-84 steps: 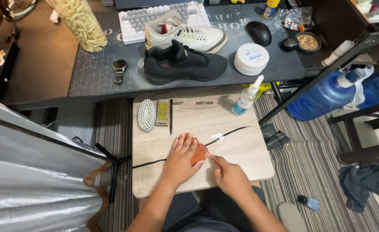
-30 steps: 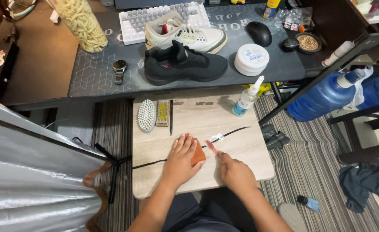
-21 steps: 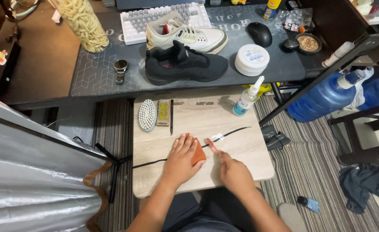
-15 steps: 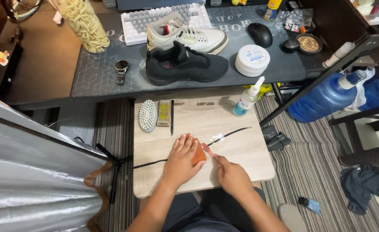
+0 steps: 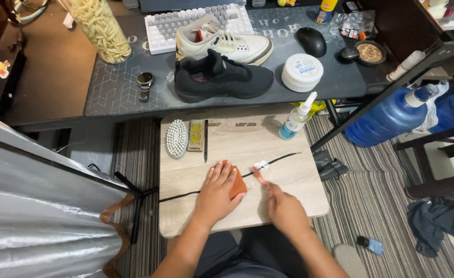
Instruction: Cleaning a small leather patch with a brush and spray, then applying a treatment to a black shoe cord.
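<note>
My left hand [image 5: 217,191] lies flat on a small wooden lap table [image 5: 288,193], pressing an orange cloth [image 5: 237,185] down over a long black shoelace [image 5: 283,157] that runs across the board. My right hand [image 5: 284,207] grips a small toothbrush [image 5: 259,172] with a pink handle, its white head resting on the lace just right of the cloth. A black sneaker [image 5: 221,78] and a white sneaker [image 5: 221,45] stand on the desk behind.
An oval white brush [image 5: 176,138], a flat wooden brush [image 5: 196,135] and a thin black tool lie at the board's far left. A small squeeze bottle [image 5: 295,119] stands at its far right. The desk holds a keyboard [image 5: 160,31], mouse [image 5: 310,41], white tub [image 5: 302,72], watch [image 5: 145,85].
The toothbrush head has shifted slightly back and forth along the lace beside the cloth. My left hand has stayed pressed on the cloth.
</note>
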